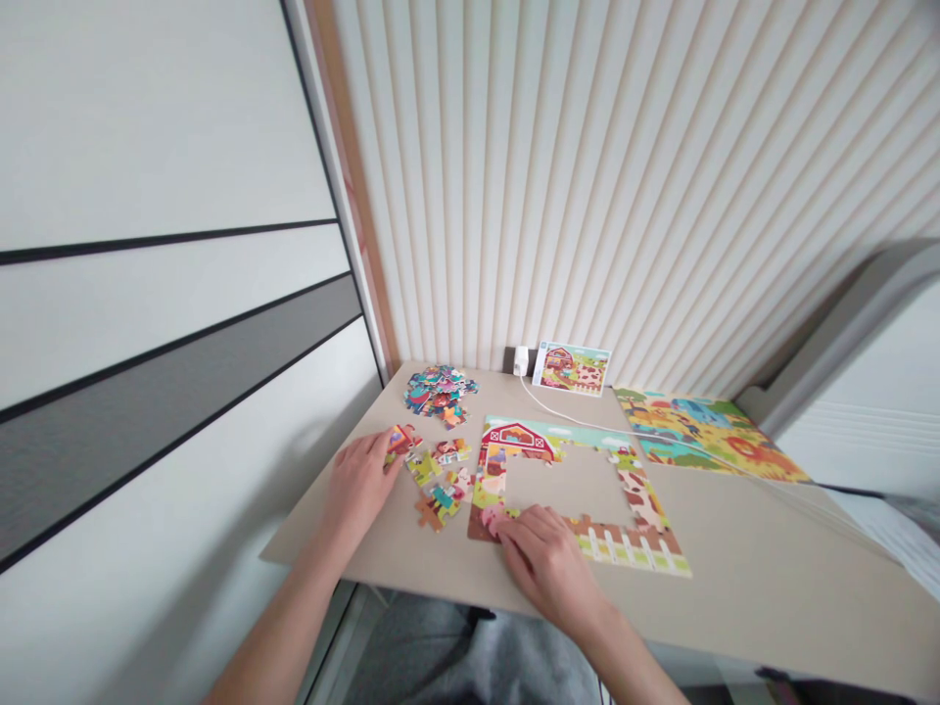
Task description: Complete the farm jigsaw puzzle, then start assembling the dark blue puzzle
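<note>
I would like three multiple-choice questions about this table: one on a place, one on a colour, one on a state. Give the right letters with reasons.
1. Where is the small farm picture card? A) against the wall B) on the floor C) in a box
2. What colour is the barn in the partly built cardboard farm jigsaw puzzle? A) blue B) red C) yellow
3. Its middle is: A) finished B) covered C) open

1 A: it stands beside the white plug.
2 B: its walls are red.
3 C: beige tabletop shows there.
</note>
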The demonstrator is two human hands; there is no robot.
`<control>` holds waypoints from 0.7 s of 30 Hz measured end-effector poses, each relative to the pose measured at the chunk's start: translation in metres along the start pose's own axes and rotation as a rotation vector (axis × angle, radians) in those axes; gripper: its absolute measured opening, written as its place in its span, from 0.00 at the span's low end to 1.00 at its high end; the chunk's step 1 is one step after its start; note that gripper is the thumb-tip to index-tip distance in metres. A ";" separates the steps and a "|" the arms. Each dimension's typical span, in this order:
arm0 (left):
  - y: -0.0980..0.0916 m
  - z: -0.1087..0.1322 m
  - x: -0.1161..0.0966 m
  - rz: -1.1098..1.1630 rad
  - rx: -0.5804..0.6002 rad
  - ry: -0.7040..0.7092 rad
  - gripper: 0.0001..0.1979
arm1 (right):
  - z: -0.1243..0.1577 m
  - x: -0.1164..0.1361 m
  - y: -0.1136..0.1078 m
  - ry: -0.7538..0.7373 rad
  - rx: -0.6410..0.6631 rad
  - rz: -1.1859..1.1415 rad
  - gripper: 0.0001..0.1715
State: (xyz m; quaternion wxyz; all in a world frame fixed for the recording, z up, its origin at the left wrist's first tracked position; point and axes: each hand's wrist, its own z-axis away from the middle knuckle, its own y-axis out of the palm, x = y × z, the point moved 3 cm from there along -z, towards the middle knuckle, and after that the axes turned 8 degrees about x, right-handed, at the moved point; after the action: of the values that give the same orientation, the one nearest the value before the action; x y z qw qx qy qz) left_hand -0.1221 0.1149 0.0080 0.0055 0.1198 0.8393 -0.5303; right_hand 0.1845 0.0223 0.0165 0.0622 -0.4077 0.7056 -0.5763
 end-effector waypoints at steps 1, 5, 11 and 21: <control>-0.005 0.000 -0.002 0.008 -0.015 -0.001 0.19 | 0.000 0.000 0.000 -0.002 -0.001 0.003 0.12; -0.020 -0.001 -0.025 0.176 -0.022 0.087 0.19 | -0.001 0.000 0.000 -0.008 -0.011 0.010 0.12; -0.008 -0.013 -0.106 0.393 0.224 0.375 0.20 | 0.000 0.001 0.001 -0.008 -0.007 0.016 0.11; 0.035 -0.038 -0.145 0.414 0.371 0.460 0.22 | -0.002 0.001 0.001 0.022 -0.012 0.047 0.09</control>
State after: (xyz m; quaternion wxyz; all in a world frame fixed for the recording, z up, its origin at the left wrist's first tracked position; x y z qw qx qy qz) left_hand 0.0308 0.1345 0.0132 -0.0982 0.4024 0.6659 -0.6205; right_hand 0.1820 0.0235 0.0165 0.0653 -0.3849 0.7191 -0.5748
